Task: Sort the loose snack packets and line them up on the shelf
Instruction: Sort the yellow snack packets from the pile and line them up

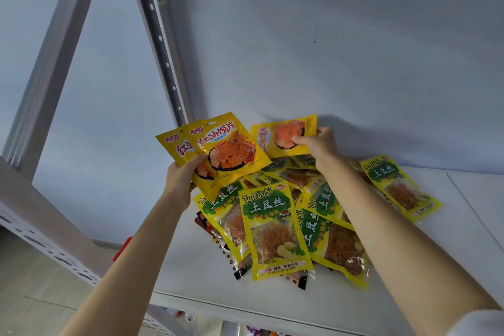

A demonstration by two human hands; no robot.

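Observation:
A heap of loose snack packets (275, 229) lies on the white shelf board (450, 262); most are yellow with green labels. My left hand (181, 176) grips two yellow packets with red lettering (229, 150), held fanned above the heap's left side. My right hand (317, 144) pinches a third yellow packet of the same kind (283, 135), lifted at the back of the heap near the wall. One green-label packet (401, 188) lies apart to the right.
A grey perforated upright (161, 41) stands at the shelf's back left corner, with another rack frame (41, 229) at the far left. The wall closes the back. Bare board lies right of the heap. More goods show on a lower shelf (256, 331).

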